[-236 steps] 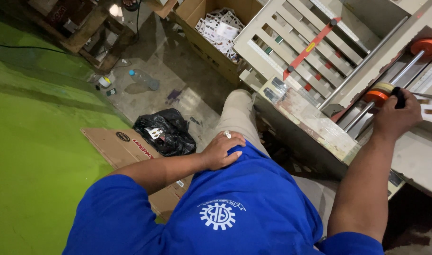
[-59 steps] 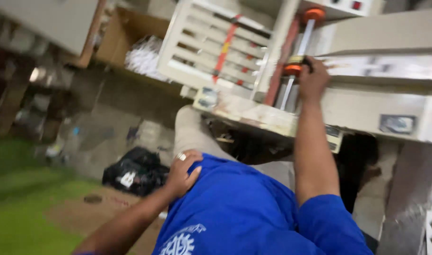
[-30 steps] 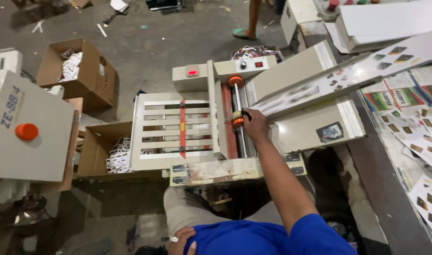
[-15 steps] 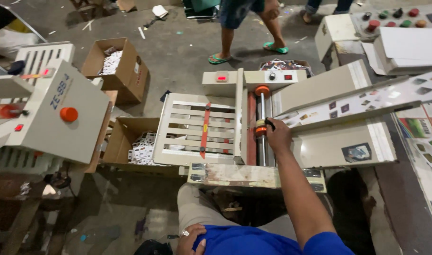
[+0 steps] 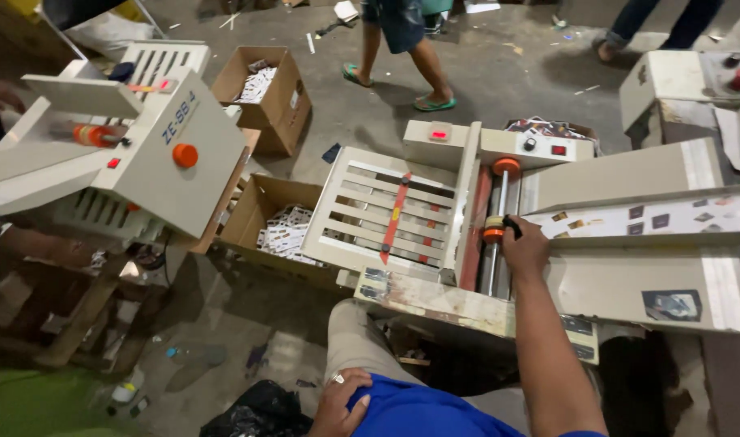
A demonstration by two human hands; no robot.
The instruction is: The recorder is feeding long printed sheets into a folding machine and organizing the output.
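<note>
My right hand [image 5: 525,246] reaches out to a cream-coloured roller machine [image 5: 540,154] and grips a small black knob next to the orange collar [image 5: 493,234] on its metal roller. A printed sheet with small coloured pictures [image 5: 641,218] lies on the feed tray just right of that hand. My left hand [image 5: 341,402], with a ring on it, rests on my thigh beside my blue shirt, holding nothing. A slatted output rack with a red strap [image 5: 386,220] slopes away to the left of the roller.
An open cardboard box of cut cards [image 5: 277,231] sits under the rack, another box [image 5: 265,89] farther back. A second cream machine [image 5: 155,150] stands at left. A person in sandals [image 5: 402,48] walks at the top. A black bag [image 5: 257,413] lies by my knee.
The view has swung from the floor on my left round to the machine and drawn closer. My right hand has stayed on the roller, my left hand on my thigh. The walking person moved nearer.
</note>
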